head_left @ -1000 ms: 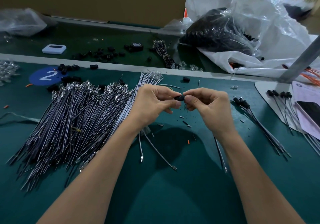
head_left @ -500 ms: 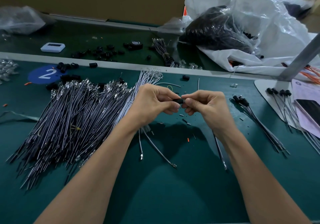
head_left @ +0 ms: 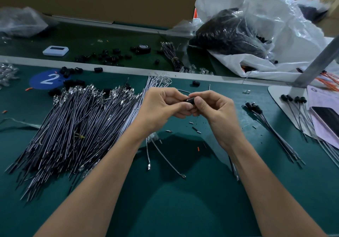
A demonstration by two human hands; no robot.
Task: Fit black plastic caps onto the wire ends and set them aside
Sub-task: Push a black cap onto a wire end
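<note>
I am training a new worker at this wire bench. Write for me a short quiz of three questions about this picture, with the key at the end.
1. True or false: the left hand and the right hand pinch one black cap between their fingertips.
2. Where do the capped wires lie? A) left of both hands; B) right of both hands; C) inside the white bag.
3. Fill in: the blue round label on the green mat shows the number ___.

Key: 1 true; 2 B; 3 the number 2.
</note>
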